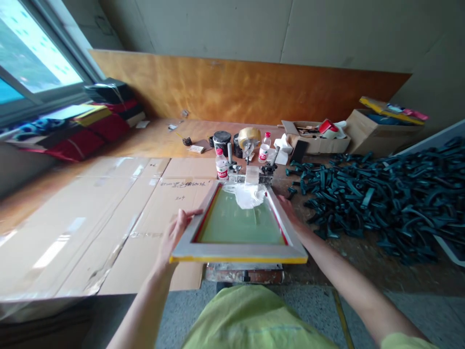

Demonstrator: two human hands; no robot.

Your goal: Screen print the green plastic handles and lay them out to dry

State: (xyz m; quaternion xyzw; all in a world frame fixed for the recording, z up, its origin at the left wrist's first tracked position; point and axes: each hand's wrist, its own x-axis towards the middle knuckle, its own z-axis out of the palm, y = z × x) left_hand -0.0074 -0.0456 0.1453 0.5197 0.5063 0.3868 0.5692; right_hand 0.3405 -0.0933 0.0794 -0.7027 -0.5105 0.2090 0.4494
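Observation:
My left hand (177,236) grips the left side of a wooden silk-screen frame (239,252), and my right hand (287,209) holds its right side. The frame is tilted up toward me, with red and yellow tape along its edges. Its green mesh (240,224) carries a white ink smear (249,196) near the far end. The far end sits in the hinged clamps of a metal screen-printing press (258,173). The press base (244,273) shows beneath the near edge of the frame.
Flattened cardboard (109,223) covers the table's left side. Near the press stand ink tins (222,142), a tape roll (249,137) and plastic bottles (222,165). Several dark green moulded pieces (378,194) lie heaped on the right. Cardboard boxes (381,131) stand behind them.

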